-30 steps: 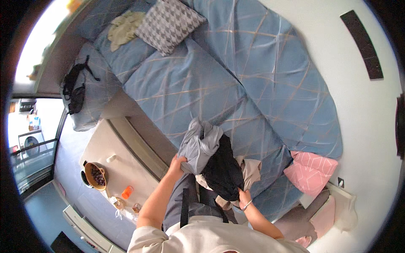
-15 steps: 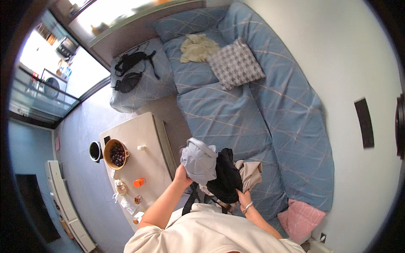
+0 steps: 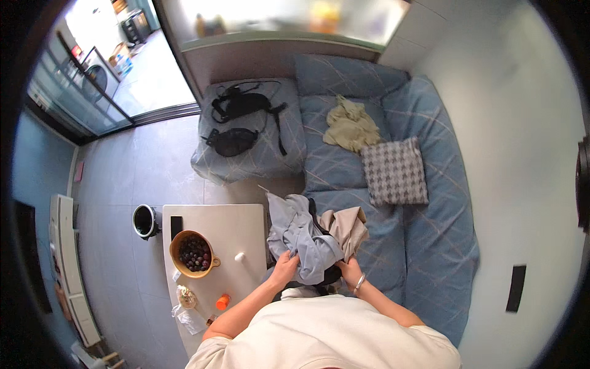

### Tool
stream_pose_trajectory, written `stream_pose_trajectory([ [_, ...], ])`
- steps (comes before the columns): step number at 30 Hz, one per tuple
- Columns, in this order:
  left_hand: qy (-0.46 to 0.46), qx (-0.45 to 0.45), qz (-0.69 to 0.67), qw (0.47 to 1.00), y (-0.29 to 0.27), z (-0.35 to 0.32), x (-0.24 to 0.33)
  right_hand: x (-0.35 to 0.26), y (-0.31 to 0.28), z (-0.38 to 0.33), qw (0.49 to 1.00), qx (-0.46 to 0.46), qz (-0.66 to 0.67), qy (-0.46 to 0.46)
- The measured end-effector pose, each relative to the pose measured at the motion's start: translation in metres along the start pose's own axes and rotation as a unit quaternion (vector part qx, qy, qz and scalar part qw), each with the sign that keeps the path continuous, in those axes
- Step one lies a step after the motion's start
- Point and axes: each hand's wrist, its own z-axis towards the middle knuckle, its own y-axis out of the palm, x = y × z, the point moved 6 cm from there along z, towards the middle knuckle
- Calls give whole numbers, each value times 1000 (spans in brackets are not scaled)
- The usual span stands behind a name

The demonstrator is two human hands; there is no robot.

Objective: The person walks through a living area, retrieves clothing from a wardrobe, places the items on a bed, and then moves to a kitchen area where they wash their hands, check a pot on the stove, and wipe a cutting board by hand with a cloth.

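Nearest, at 6 o'clock, both forearms rise from a cream top toward a bundle of clothes held in front of the chest. The left hand (image 3: 284, 269) has its fingers closed on the grey garment (image 3: 301, 237), pinching the cloth at its lower left edge; the fabric spills up and to the right from that grip, toward 1 o'clock of the hand. The right hand (image 3: 350, 272), with a bracelet at the wrist, sits under the bundle's right side; its fingers are hidden in the cloth, so I cannot tell whether they are clamped or loose. The beige garment (image 3: 348, 226) hangs just above this hand, at its 12 o'clock, touching the grey one. A dark garment (image 3: 324, 278) shows between the two hands, beneath the grey cloth.

At 9 o'clock of the hands stands the white table (image 3: 236, 221), bearing a bowl (image 3: 194, 254) of dark fruit, an orange cap (image 3: 222, 302) and a crumpled wrapper (image 3: 186, 298). A dark bin (image 3: 144, 221) stands on the floor just beyond the table's left corner.

Farther, at 12 to 2 o'clock, the blue sofa (image 3: 430, 246) carries a checked cushion (image 3: 394, 171) and a yellowish cloth (image 3: 351, 126). At 11 o'clock an ottoman (image 3: 258, 154) holds black bags (image 3: 236, 123).
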Motion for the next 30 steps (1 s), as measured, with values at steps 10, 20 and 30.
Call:
stream_pose_trajectory([
  [10,72,220,-160,960,-101,81,111,-152,124,143,965,-207,-131,-88],
  [20,275,474,-334,767,-165,79,266,-307,305,227,811,-485,-288,-157],
  [30,421,555,-334,635,-249,48,395,-380,481,251,747,-600,-177,-226],
])
